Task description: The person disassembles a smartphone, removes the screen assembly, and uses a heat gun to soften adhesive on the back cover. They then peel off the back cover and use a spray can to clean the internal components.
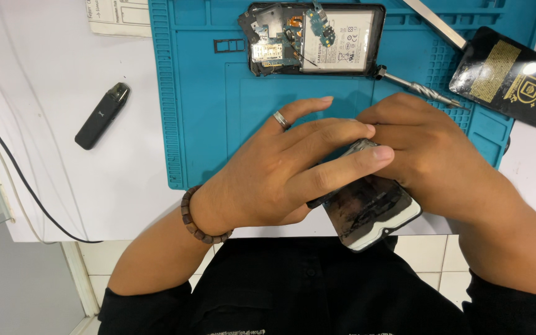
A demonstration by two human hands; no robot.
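I read this location as a phone repair workstation, most likely in a small electronics service shop. A teal silicone repair mat [218,124], moulded with small parts compartments and ridged edges, covers the far middle of a white bench [44,186]. At the far edge of the mat I see an opened smartphone [314,38] with its battery, circuit board and flex cables exposed. To the right lie a precision screwdriver [420,88], a flat metal pry tool [435,23] and a detached black back cover [510,77]. A black cable [13,174] runs down the left side of the bench. Pale floor tiles [429,254] show near the bench edge.
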